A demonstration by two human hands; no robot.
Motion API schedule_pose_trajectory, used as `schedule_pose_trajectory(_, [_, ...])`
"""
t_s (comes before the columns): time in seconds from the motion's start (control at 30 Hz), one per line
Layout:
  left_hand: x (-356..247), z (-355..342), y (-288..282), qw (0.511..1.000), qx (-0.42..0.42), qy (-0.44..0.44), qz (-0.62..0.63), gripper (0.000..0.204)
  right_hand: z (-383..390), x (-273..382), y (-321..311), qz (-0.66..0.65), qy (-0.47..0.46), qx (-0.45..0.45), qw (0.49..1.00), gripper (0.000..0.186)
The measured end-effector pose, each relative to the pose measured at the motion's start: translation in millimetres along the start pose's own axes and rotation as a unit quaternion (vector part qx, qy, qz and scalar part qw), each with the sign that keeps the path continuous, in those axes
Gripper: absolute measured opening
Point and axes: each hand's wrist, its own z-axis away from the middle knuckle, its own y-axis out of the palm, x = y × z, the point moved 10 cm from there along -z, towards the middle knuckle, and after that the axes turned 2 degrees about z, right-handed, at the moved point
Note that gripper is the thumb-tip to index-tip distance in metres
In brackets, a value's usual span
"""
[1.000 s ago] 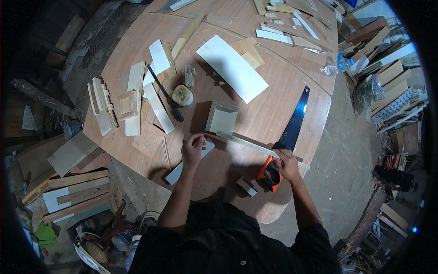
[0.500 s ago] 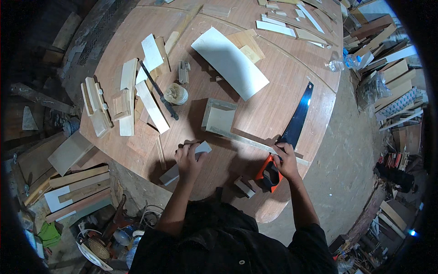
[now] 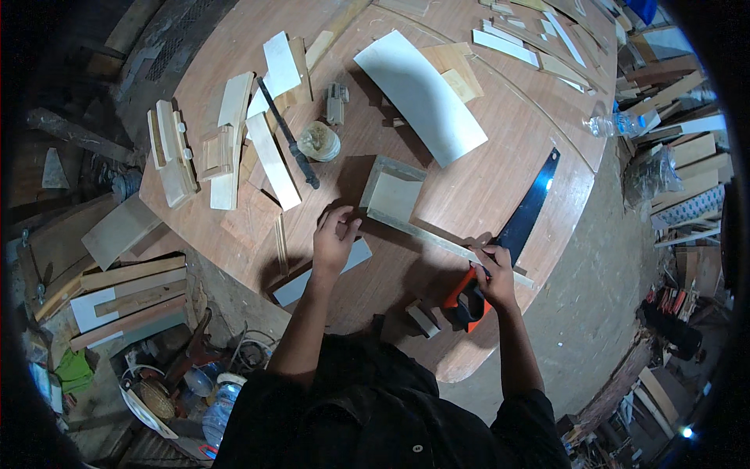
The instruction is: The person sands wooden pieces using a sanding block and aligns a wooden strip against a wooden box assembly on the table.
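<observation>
My left hand [image 3: 336,238] is raised over the table just left of a small open wooden box [image 3: 376,209], its fingers loosely bent and apart with nothing visible in them. A white-faced board strip [image 3: 355,259] lies below that hand, partly covered by my wrist. My right hand [image 3: 495,275] grips a long thin wooden strip [image 3: 441,241] near its right end. That strip reaches from the box's lower edge; whether it is joined there I cannot tell. Beneath the right hand lies a handsaw [image 3: 525,211] with a black blade and an orange and black handle, partly hidden.
A white panel [image 3: 422,98] rests on wood pieces beyond the box. Left of it stand a small tub [image 3: 319,142] and a dark bar [image 3: 287,137] among cut boards. A small block [image 3: 423,319] sits near my body. A plastic bottle [image 3: 617,124] is at the far right.
My left hand has let go of the white-faced strip, which now lies flat, and has moved up toward the box. My right hand keeps its grip on the thin strip. The whole view has shifted somewhat.
</observation>
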Motion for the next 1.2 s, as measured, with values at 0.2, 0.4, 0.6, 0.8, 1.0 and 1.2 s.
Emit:
schedule_pose_trajectory(0.2, [6.9, -4.4, 4.6, 0.999, 0.018, -0.011, 0.050, 0.039, -2.0, -3.6, 9.5, 0.006, 0.005, 0.015, 1.000, 0.042])
schedule_pose_trajectory(0.4, [1.2, -4.7, 10.0, 0.999, 0.021, 0.002, 0.045, 0.039, -0.5, -11.8, 15.5, -0.003, 0.007, 0.006, 1.000, 0.049])
schedule_pose_trajectory(0.6, [4.3, -5.5, 11.3, 0.999, 0.014, 0.029, 0.009, 0.040, -3.5, -10.9, 18.3, 0.010, 0.013, 0.008, 1.000, 0.052])
schedule_pose_trajectory(0.8, [3.2, -6.9, 12.8, 1.000, 0.008, 0.029, -0.003, 0.038, -1.4, -13.7, 19.7, 0.017, 0.015, 0.011, 1.000, 0.051])
schedule_pose_trajectory(1.0, [5.8, -5.6, 14.5, 1.000, 0.005, 0.020, -0.014, 0.037, -2.1, -11.7, 16.9, 0.011, 0.015, 0.010, 1.000, 0.049])
schedule_pose_trajectory(1.2, [5.6, -7.7, 15.7, 0.999, 0.002, 0.027, -0.029, 0.036, -3.5, -12.4, 15.8, 0.021, 0.017, 0.006, 1.000, 0.052])
